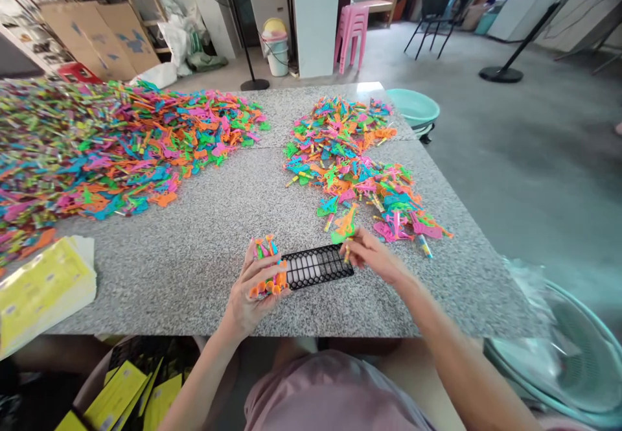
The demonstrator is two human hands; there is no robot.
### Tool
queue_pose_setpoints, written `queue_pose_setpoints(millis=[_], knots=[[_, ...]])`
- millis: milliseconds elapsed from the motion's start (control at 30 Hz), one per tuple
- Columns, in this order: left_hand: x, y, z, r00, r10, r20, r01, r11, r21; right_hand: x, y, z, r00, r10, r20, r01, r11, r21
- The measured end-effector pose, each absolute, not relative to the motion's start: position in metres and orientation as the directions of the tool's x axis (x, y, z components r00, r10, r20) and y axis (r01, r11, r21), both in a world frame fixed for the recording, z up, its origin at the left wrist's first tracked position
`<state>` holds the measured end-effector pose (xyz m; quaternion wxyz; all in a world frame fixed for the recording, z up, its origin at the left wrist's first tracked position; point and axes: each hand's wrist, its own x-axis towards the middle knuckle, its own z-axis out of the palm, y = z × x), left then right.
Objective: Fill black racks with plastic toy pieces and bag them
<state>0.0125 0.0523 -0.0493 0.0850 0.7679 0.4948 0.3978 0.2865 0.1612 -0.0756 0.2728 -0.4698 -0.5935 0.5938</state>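
A narrow black lattice tray point(318, 267) lies on the speckled stone table in front of me. My left hand point(255, 291) is curled round a packed bunch of small plastic toys point(266, 285) in orange, green, pink and blue at the tray's left end. At its right end, my right hand point(367, 255) pinches small plastic toys point(345, 225), orange and green, with a thin yellow tube by the fingertips. Part of the bunch is hidden behind the left fingers. White slats or a white surface show through the tray's middle.
A loose heap of similar toys point(350, 152) spreads beyond my right hand. A far larger pile point(111, 146) covers the table's left side. Yellow printed cards point(48, 282) are stacked at the left edge; more yellow cards point(119, 392) fill a container below. Teal basins point(413, 107) stand off the right edge.
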Motion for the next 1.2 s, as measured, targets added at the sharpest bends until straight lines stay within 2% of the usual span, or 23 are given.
queue_pose_setpoints(millis=[167, 300, 400, 567, 700, 900, 1033, 1100, 1200], knots=[[0.009, 0.053, -0.049, 0.222, 0.836, 0.502, 0.705, -0.493, 0.509, 0.220, 0.146, -0.087, -0.413, 0.903, -0.117, 0.388, 0.059, -0.920], [0.006, 0.053, -0.052, 0.223, 0.841, 0.492, 0.706, -0.488, 0.513, 0.177, 0.156, -0.092, -0.491, 0.870, 0.040, 0.389, 0.260, -0.884], [0.008, 0.053, -0.052, 0.218, 0.844, 0.490, 0.709, -0.482, 0.515, 0.163, 0.160, -0.093, -0.584, 0.811, 0.029, 0.420, 0.333, -0.844], [0.011, 0.051, -0.050, 0.208, 0.853, 0.479, 0.727, -0.462, 0.508, 0.160, 0.158, -0.085, -0.613, 0.790, -0.028, 0.591, 0.434, -0.679], [0.012, 0.051, -0.055, 0.194, 0.846, 0.497, 0.728, -0.464, 0.505, 0.157, 0.164, -0.078, -0.658, 0.752, -0.041, 0.610, 0.500, -0.614], [0.010, 0.054, -0.056, 0.201, 0.844, 0.497, 0.720, -0.471, 0.509, 0.148, 0.157, -0.076, -0.668, 0.739, -0.089, 0.653, 0.524, -0.547], [0.007, 0.054, -0.057, 0.201, 0.833, 0.515, 0.723, -0.481, 0.496, 0.162, 0.159, -0.078, -0.684, 0.730, -0.004, 0.554, 0.515, -0.654], [0.005, 0.054, -0.058, 0.205, 0.829, 0.521, 0.723, -0.487, 0.490, 0.180, 0.174, -0.078, -0.572, 0.820, 0.037, 0.588, 0.441, -0.677], [0.005, 0.055, -0.059, 0.208, 0.832, 0.515, 0.720, -0.487, 0.494, 0.209, 0.207, -0.075, -0.195, 0.981, -0.012, 0.792, 0.150, -0.592]])
